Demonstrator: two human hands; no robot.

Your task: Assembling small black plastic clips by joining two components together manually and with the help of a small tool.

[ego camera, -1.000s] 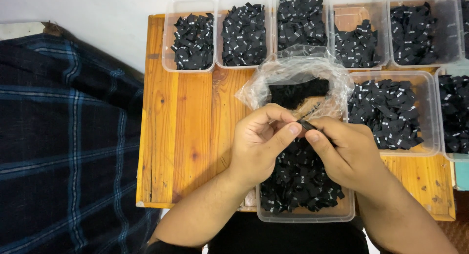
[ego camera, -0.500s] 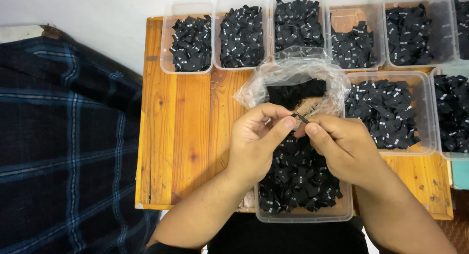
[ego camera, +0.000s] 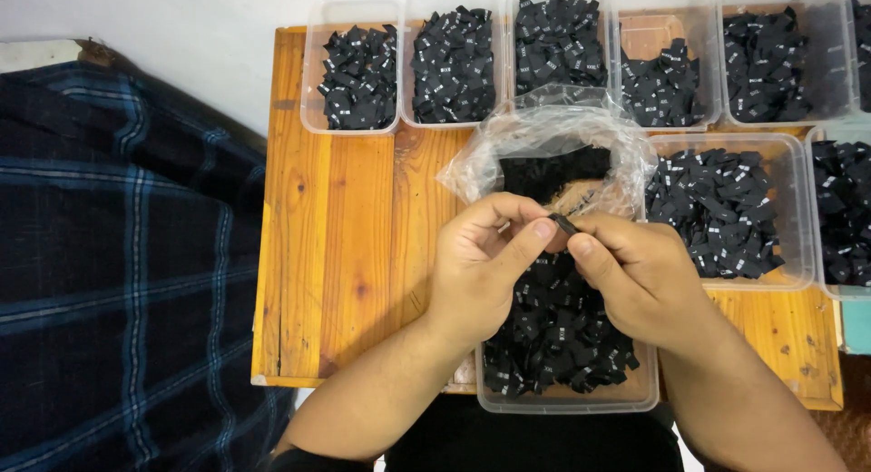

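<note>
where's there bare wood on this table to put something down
The widest free patch is the left part of the wooden table, bordered by the leftmost tub above, the left hand to its right and the plaid cloth beyond the edge. A smaller strip lies below the right tub, beside the right hand. The back row and centre are crowded.

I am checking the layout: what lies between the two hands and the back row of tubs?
In the head view, an open clear plastic bag holding black labels lies on the wooden table.
</note>
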